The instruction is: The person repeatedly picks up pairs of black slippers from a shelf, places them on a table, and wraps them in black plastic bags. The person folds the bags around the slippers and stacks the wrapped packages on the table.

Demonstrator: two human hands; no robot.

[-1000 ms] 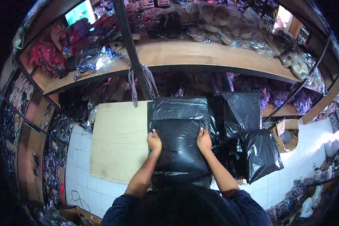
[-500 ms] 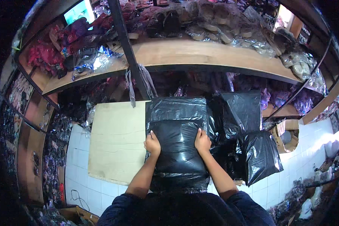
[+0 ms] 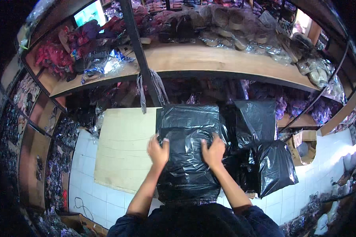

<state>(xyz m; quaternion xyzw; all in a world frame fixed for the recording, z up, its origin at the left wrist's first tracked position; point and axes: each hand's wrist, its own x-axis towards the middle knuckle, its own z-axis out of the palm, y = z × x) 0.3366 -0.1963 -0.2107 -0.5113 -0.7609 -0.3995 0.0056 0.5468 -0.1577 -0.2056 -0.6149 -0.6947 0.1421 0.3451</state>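
Note:
A black plastic bag (image 3: pixel 188 158) lies in front of me, its surface wrinkled and its contents hidden. At its left edge is my left hand (image 3: pixel 158 152), thumb and fingers apart. By the right edge, my right hand (image 3: pixel 214 151) has its thumb standing away from the fingers. Both hands are over or against the bag's sides, and neither grips the plastic. Just beyond, a flat sheet of black plastic (image 3: pixel 190 115) reaches toward the shelf. To the right are another flat black bag (image 3: pixel 256 120) and a bulging black bag (image 3: pixel 275 168).
A cream board (image 3: pixel 124 146) lies left of the bag on white tiles (image 3: pixel 83 173). Beyond, a wooden shelf (image 3: pixel 209 59) holds shoes in clear plastic, with a dark post (image 3: pixel 136 39) and hanging cloth strips (image 3: pixel 158 85). An open cardboard box (image 3: pixel 310 144) sits at the right.
The hands have loosened from the bag's sides, their thumbs lifting away from the fingers. The bag, rounded and taut before, now looks flatter and more creased. The whole view has shifted slightly.

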